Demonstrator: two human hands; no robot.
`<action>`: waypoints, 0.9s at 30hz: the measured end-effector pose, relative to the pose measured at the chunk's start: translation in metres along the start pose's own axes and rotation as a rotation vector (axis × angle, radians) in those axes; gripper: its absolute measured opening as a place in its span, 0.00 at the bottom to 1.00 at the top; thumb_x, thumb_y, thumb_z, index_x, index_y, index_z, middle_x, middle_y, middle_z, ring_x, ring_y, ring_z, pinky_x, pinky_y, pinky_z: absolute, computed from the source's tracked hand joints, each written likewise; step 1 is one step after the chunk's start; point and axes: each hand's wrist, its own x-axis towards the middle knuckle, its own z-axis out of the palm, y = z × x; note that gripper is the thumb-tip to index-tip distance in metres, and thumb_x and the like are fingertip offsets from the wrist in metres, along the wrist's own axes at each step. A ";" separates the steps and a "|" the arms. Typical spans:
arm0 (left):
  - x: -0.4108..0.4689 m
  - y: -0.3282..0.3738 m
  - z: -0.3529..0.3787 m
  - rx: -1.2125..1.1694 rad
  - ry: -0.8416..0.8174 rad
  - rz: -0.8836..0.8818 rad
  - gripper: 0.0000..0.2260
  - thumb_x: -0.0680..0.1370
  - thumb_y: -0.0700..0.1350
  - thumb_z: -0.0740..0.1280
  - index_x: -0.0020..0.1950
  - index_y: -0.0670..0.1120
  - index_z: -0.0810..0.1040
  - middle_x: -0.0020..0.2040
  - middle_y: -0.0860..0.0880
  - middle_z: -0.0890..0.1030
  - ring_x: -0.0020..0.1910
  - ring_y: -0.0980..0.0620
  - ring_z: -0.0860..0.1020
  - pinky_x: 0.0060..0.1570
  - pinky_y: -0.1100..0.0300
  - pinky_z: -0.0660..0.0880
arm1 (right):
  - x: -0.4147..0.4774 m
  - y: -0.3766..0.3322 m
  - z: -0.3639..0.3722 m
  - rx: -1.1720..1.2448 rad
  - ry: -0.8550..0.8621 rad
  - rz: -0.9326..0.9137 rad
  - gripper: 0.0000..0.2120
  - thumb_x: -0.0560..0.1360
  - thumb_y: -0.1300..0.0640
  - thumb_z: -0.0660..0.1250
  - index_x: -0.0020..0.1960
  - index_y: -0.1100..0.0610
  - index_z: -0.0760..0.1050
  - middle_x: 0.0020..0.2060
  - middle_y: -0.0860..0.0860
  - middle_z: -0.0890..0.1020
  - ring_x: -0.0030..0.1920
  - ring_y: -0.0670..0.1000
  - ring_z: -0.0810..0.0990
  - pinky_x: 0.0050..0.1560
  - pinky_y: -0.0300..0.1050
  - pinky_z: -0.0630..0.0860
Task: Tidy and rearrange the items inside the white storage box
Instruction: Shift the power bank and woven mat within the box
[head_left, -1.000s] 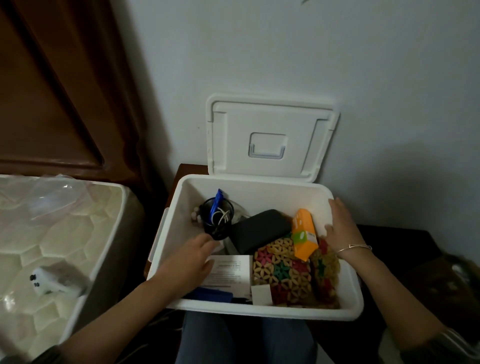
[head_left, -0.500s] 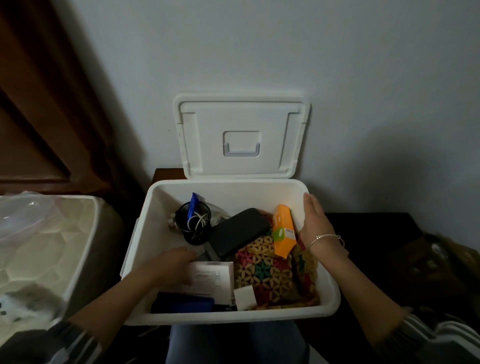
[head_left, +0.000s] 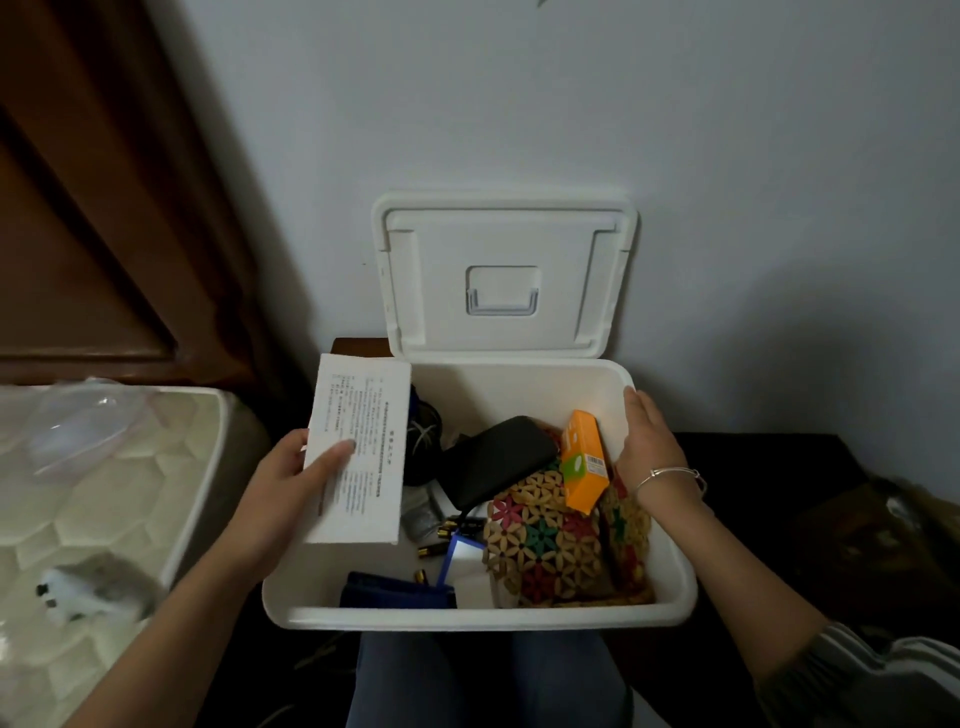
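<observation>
The white storage box (head_left: 483, 618) stands open in front of me, its lid (head_left: 504, 275) leaning against the wall. My left hand (head_left: 291, 483) grips a flat white printed box (head_left: 358, 452) lifted above the storage box's left rim. My right hand (head_left: 649, 441) rests with straight fingers on the inside of the right wall. Inside lie a black pouch (head_left: 493, 460), an orange carton (head_left: 584, 460), colourful flower-pattern mats (head_left: 545, 540), a dark blue item (head_left: 395, 590), a blue-edged white card (head_left: 462, 558), loose batteries (head_left: 431, 551) and a dark cup with cables (head_left: 423, 431).
A mattress (head_left: 104, 509) wrapped in plastic lies to the left, with a small grey-and-white toy (head_left: 88, 590) on it. A brown wooden headboard (head_left: 104, 182) stands behind it. The wall is directly behind the box. Dark furniture (head_left: 779, 493) sits to the right. My knees are under the box's front edge.
My left hand has taken the white printed box from the storage box's floor and raised it above the left rim, uncovering batteries. My right hand has stayed on the right wall.
</observation>
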 end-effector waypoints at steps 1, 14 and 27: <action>-0.001 -0.002 -0.001 -0.039 0.029 0.011 0.15 0.71 0.57 0.70 0.55 0.53 0.78 0.49 0.48 0.85 0.45 0.46 0.85 0.35 0.58 0.81 | -0.001 -0.001 -0.001 0.001 0.003 0.000 0.35 0.75 0.70 0.58 0.78 0.56 0.48 0.77 0.53 0.50 0.72 0.58 0.64 0.68 0.50 0.66; -0.007 -0.014 0.007 0.023 0.240 0.140 0.07 0.77 0.54 0.68 0.53 0.57 0.75 0.49 0.56 0.84 0.45 0.58 0.83 0.38 0.62 0.78 | -0.022 -0.038 0.014 -0.102 -0.002 -0.449 0.20 0.76 0.56 0.66 0.68 0.54 0.70 0.70 0.52 0.67 0.72 0.52 0.62 0.74 0.48 0.58; -0.008 -0.014 0.009 0.012 0.307 0.174 0.06 0.77 0.52 0.67 0.53 0.57 0.74 0.51 0.54 0.83 0.47 0.58 0.83 0.43 0.58 0.80 | 0.010 -0.090 0.081 -0.687 -0.390 -0.577 0.38 0.73 0.49 0.68 0.76 0.54 0.53 0.73 0.55 0.61 0.72 0.57 0.60 0.72 0.54 0.59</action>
